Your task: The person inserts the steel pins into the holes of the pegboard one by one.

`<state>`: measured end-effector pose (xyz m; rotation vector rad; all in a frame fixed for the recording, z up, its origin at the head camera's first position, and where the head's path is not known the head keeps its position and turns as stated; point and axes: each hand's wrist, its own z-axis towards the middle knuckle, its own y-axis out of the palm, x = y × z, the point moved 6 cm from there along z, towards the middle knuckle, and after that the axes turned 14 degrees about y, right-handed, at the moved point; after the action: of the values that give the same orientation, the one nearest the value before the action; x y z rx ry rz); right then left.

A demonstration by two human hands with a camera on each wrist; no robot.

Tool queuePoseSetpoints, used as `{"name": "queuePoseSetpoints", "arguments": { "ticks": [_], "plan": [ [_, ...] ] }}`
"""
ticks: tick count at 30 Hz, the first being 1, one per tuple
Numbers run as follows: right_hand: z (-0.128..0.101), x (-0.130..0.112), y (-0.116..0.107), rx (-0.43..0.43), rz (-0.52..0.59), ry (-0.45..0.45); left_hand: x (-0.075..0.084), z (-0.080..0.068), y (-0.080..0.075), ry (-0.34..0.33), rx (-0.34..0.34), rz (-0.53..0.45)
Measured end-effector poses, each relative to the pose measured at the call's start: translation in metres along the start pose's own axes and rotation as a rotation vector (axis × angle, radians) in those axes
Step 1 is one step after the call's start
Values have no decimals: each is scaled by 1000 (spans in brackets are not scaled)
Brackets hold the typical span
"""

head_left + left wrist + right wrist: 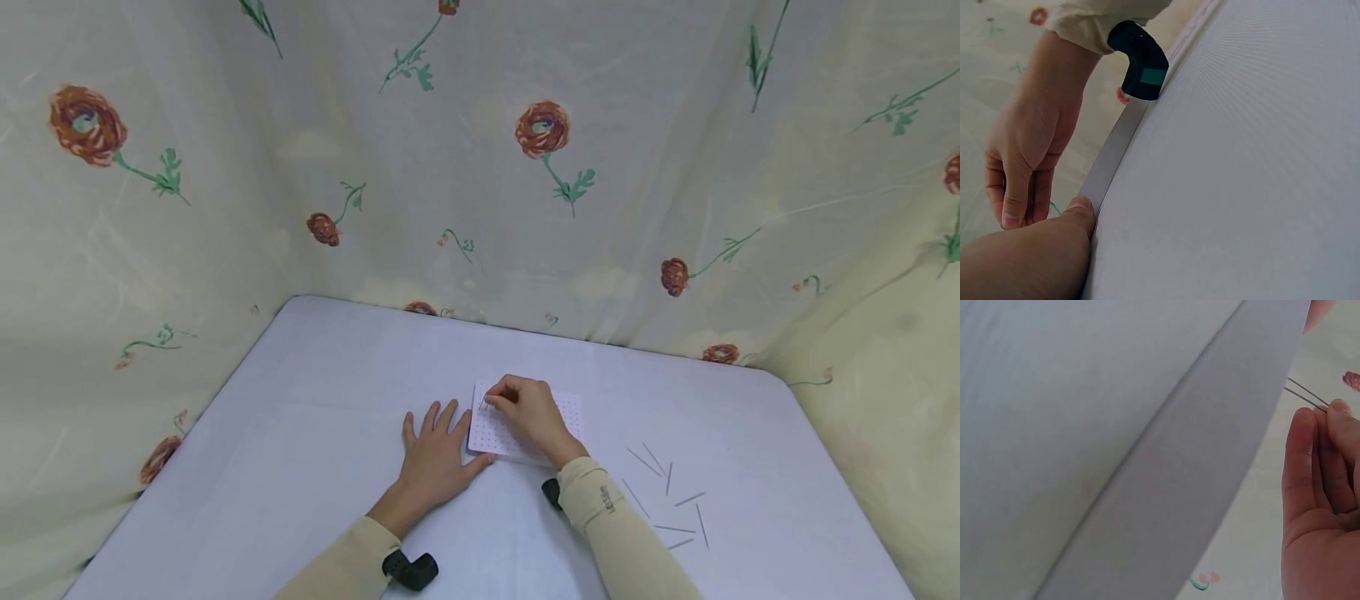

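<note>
Pale lavender tabletop (315, 433) with rounded corners, boxed in on three sides by cream floral curtain (480, 183), red blooms, green stems. Soft even light, source probably overhead.

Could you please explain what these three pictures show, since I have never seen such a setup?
No machine here: a person works with two bare hands. The wide picture comes from a head camera; the two close ones come from cameras strapped to each wrist. On the pale table lies a white perforated board. The left hand rests flat beside it, thumb at its edge. The right hand pinches thin metal pins over the board. More loose pins lie to the right.
</note>
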<state>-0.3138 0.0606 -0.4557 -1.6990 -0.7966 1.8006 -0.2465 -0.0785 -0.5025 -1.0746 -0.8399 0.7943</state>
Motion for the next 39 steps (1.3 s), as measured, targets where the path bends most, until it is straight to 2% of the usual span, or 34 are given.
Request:
{"name": "queuePoseSetpoints", "arguments": {
  "ticks": [8, 16, 23, 29, 39],
  "plan": [
    [-2, 2, -1, -43, 1, 42, -1, 0, 1, -4, -12, -8],
    [-3, 11, -12, -45, 40, 23, -2, 0, 7, -23, -29, -2],
    [-7, 26, -39, -50, 91, 48, -2, 1, 8, -19, -17, 10],
    [-16, 43, -72, -9, 108, 72, 1, 2, 4, -21, -5, 9],
    [-41, 86, -117, 48, 76, 97, 1, 1, 6, -22, 4, -8]
  ]
}}
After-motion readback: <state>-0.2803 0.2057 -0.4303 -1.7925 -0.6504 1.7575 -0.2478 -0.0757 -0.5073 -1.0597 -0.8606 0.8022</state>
